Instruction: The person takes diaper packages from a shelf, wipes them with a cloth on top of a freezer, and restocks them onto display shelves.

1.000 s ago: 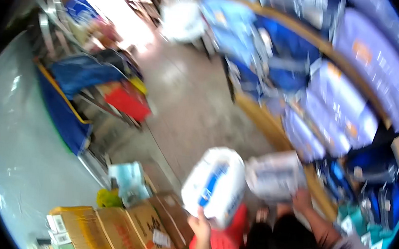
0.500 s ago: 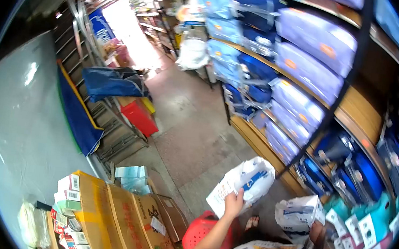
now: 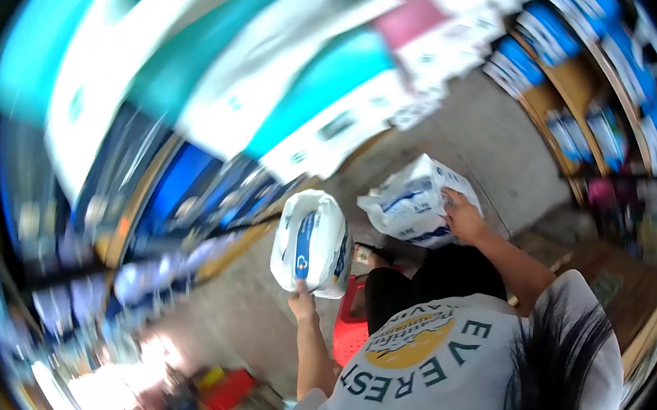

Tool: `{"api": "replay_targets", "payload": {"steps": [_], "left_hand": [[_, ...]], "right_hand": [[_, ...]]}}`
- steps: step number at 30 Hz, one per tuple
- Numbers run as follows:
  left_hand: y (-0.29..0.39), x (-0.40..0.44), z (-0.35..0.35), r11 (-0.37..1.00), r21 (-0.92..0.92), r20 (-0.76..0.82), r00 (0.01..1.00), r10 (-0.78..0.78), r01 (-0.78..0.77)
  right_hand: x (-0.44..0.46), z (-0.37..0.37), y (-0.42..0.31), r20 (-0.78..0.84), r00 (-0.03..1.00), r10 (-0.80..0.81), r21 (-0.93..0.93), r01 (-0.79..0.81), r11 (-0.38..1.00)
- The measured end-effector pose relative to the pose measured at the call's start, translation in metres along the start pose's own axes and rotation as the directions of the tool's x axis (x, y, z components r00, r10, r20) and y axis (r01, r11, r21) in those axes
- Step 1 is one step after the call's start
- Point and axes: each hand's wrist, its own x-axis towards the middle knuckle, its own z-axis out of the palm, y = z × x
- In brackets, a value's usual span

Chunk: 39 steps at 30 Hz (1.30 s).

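Observation:
My left hand grips the near end of a rounded white plastic bag with a blue printed panel, held out over the floor. To the right, my right hand is closed on the side of a second white plastic bag with blue print, which looks crumpled. Both bags are up in front of my body and apart from each other. What they contain is hidden.
Teal-and-white packages hang blurred at the upper left, close to the bags. Shelves of blue packs stand at the upper right. A red plastic stool is beside my legs. Grey floor lies beyond.
My view has swung round to the right, from the aisle and doorway toward the hanging packages and another shelf. Both hands still hold their bags.

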Motion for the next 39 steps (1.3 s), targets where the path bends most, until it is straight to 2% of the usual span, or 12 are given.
{"api": "replay_targets", "payload": {"steps": [4, 7, 10, 12, 14, 15, 16, 22, 25, 32, 37, 39], "left_hand": [[0.015, 0.015, 0.052, 0.911, 0.388, 0.175, 0.959, -0.221, 0.14], [0.015, 0.028, 0.118, 0.933, 0.315, 0.364, 0.886, -0.287, 0.173], [0.013, 0.054, 0.181, 0.907, 0.352, 0.495, 0.777, -0.389, 0.23], [0.005, 0.073, 0.226, 0.866, 0.42, 0.524, 0.706, -0.476, 0.272], [-0.008, 0.113, 0.247, 0.858, 0.507, 0.694, 0.553, -0.461, 0.079], [-0.001, 0.114, 0.27, 0.815, 0.464, 0.561, 0.597, -0.574, 0.347], [0.005, 0.118, 0.289, 0.805, 0.487, 0.553, 0.594, -0.585, 0.339], [-0.02, 0.174, 0.352, 0.914, 0.326, 0.679, 0.614, -0.403, 0.24], [-0.008, 0.158, 0.36, 0.992, 0.014, 0.607, 0.787, -0.111, 0.129], [-0.044, 0.167, 0.375, 0.986, -0.164, 0.64, 0.764, 0.082, 0.032], [-0.028, 0.216, 0.372, 0.971, -0.23, 0.679, 0.725, 0.113, 0.063], [-0.026, 0.227, 0.361, 0.97, -0.24, 0.677, 0.723, 0.141, 0.035]], "right_hand": [[-0.047, 0.001, 0.028, -0.053, 0.861, 0.507, 0.269, -0.476, 0.837], [-0.072, 0.001, 0.064, -0.416, 0.71, 0.567, 0.439, -0.389, 0.81], [-0.092, 0.021, 0.092, -0.506, 0.546, 0.668, 0.278, -0.63, 0.725], [-0.108, 0.036, 0.109, -0.505, 0.451, 0.736, 0.411, -0.624, 0.665], [-0.111, 0.047, 0.112, -0.504, 0.348, 0.79, 0.516, -0.613, 0.599], [-0.114, 0.05, 0.112, -0.508, 0.302, 0.807, 0.529, -0.63, 0.569], [-0.115, 0.054, 0.114, -0.514, 0.252, 0.82, 0.543, -0.645, 0.538], [-0.119, 0.096, 0.123, -0.531, 0.168, 0.831, 0.559, -0.668, 0.492], [-0.116, 0.105, 0.121, -0.337, 0.103, 0.936, 0.611, -0.732, 0.3], [-0.104, 0.197, 0.148, -0.244, 0.271, 0.931, 0.689, -0.627, 0.363], [-0.022, 0.255, 0.136, -0.264, 0.588, 0.764, 0.6, -0.52, 0.608], [-0.011, 0.269, 0.132, -0.136, 0.588, 0.797, 0.607, -0.586, 0.536]]}}
